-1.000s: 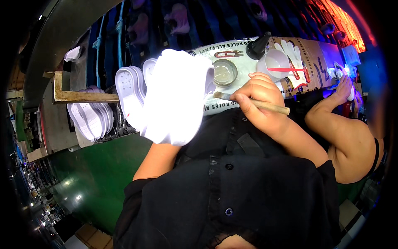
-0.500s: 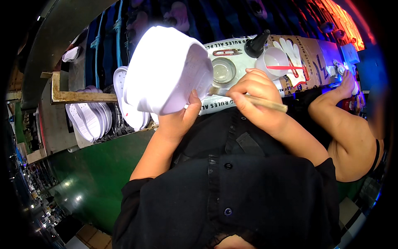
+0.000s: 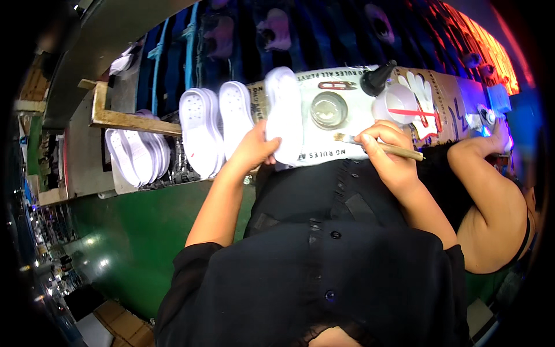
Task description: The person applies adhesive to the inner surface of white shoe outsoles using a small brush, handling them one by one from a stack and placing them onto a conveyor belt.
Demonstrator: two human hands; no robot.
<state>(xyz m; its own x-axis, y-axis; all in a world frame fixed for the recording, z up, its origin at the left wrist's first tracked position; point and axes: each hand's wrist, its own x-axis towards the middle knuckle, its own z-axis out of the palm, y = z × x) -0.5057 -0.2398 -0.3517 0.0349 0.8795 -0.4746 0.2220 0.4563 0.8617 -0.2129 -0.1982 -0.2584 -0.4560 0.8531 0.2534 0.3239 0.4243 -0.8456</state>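
Note:
My left hand [image 3: 258, 147] grips a white shoe sole [image 3: 283, 110] by its left side near the heel end, with the thumb on top. The sole stands nearly lengthwise over a white printed sheet [image 3: 312, 151]. Closed around the wooden handle of a flat brush [image 3: 407, 152] is my right hand [image 3: 390, 150]; the bristles point left, apart from the sole. Just beyond the bristles sits a glass jar [image 3: 329, 111] with clear contents. Left of my left hand lie another white sole [image 3: 235, 113] and a stack of perforated white soles [image 3: 198, 124].
Red-handled snips [image 3: 337, 85], a black nozzle bottle [image 3: 378, 79], a white cup [image 3: 388, 103] with a red stick and a white glove [image 3: 421, 88] lie at the right. A wooden frame [image 3: 133, 122] stands left. Slatted dark conveyor [image 3: 324, 34] runs behind. Another person's leg [image 3: 491, 196] is at the right.
The white sole has come down from a raised, close position to the sheet and now appears edge-narrow. My right hand's brush has moved away from it, to the right.

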